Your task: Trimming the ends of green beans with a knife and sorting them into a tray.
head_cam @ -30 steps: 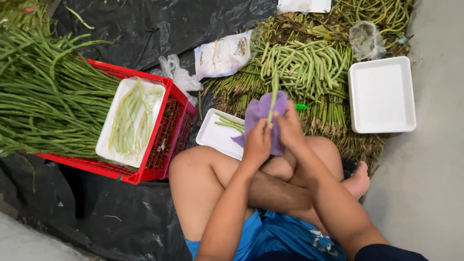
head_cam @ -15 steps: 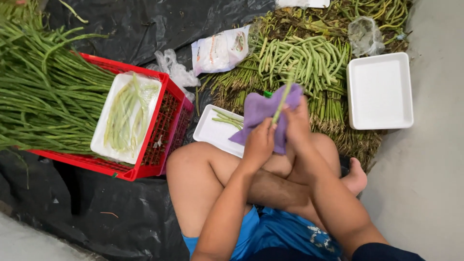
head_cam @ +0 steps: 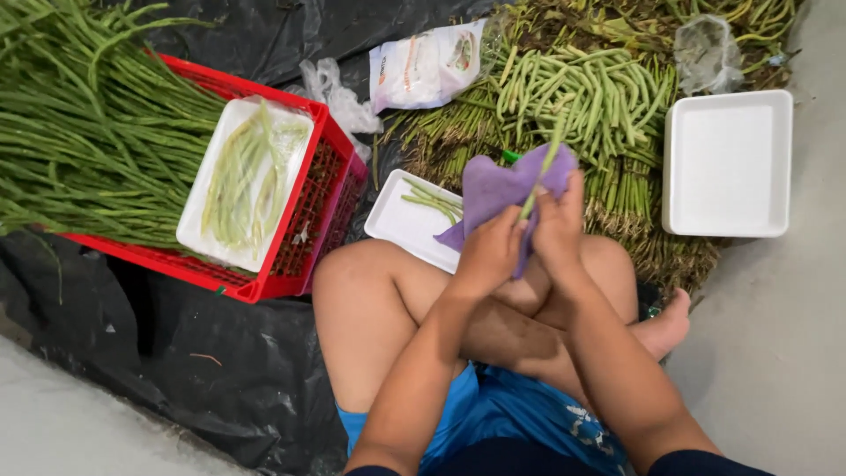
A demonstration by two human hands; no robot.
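above the knees, both hands point(head_cam: 520, 238) pinch purple cloth point(head_cam: 498, 189) round a bean point(head_cam: 542, 172).

A wrapped tray point(head_cam: 242, 181) of beans lies in the crate point(head_cam: 304, 225), with loose beans point(head_cam: 84, 132) on its left. Right of the crate sits a tray point(head_cam: 401, 220) holding 2 beans, behind the knees. An empty tray point(head_cam: 727, 163) lies far right, beside the bean pile point(head_cam: 582, 88).
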